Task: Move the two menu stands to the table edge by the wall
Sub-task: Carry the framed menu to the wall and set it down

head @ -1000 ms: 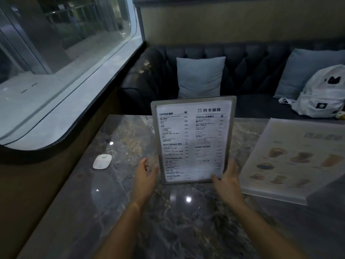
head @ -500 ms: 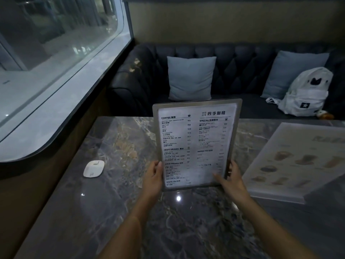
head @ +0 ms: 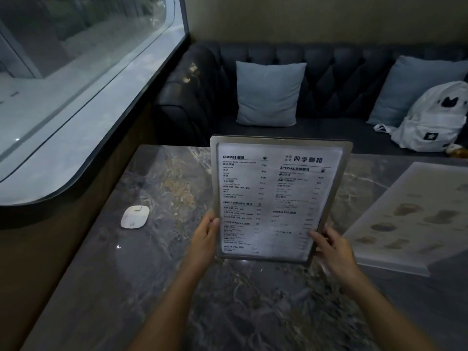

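A metal-framed menu stand (head: 278,196) with a white drinks list stands upright over the middle of the dark marble table (head: 162,188), tilted a little to the right. My left hand (head: 206,236) grips its lower left edge and my right hand (head: 331,247) grips its lower right corner. Whether its base touches the tabletop I cannot tell. A second menu stand (head: 415,216), a clear slanted one with pictures of drinks, rests on the table at the right, apart from both hands.
A small white coaster-like pad (head: 135,216) lies near the table's left edge, beside the brown wall under the window (head: 83,79). Behind the table is a dark tufted sofa (head: 336,79) with two blue cushions and a white backpack (head: 433,120).
Both hands closed on the framed menu's lower edges; one second ago they were only beside it. The menu has tilted slightly right and appears lifted a little.
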The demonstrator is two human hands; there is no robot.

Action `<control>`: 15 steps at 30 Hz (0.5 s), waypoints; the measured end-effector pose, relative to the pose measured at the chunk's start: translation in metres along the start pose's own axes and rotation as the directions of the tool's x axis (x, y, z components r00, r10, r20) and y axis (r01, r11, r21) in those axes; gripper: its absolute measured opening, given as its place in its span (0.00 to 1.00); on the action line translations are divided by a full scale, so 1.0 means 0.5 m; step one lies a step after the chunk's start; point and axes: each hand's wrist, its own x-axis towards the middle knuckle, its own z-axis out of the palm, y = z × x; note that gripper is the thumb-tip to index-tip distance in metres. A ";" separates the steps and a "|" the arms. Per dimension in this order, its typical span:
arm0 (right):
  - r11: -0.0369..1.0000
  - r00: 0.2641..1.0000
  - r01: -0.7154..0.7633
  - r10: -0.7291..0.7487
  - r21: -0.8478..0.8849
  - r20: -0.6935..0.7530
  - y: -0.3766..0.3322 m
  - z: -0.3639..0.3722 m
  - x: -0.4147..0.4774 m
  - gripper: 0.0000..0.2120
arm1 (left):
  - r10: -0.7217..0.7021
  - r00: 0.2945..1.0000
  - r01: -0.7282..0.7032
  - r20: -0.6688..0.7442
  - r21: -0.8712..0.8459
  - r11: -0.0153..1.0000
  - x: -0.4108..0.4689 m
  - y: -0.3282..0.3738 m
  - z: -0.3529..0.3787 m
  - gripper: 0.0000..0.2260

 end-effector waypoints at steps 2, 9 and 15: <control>1.000 1.000 0.017 -0.017 -0.019 0.023 0.000 -0.004 0.003 0.03 | 0.023 0.999 -0.023 -0.024 0.010 1.000 -0.002 0.003 0.003 0.16; 0.857 0.997 -0.070 0.038 0.511 0.072 0.006 0.014 -0.003 0.14 | -0.053 0.997 0.045 -0.063 -0.121 0.992 -0.009 -0.001 0.015 0.10; 0.671 0.995 -0.076 -0.003 0.737 0.104 -0.020 0.040 0.007 0.12 | -0.228 0.968 0.162 -0.101 -0.437 0.885 -0.032 0.030 0.047 0.17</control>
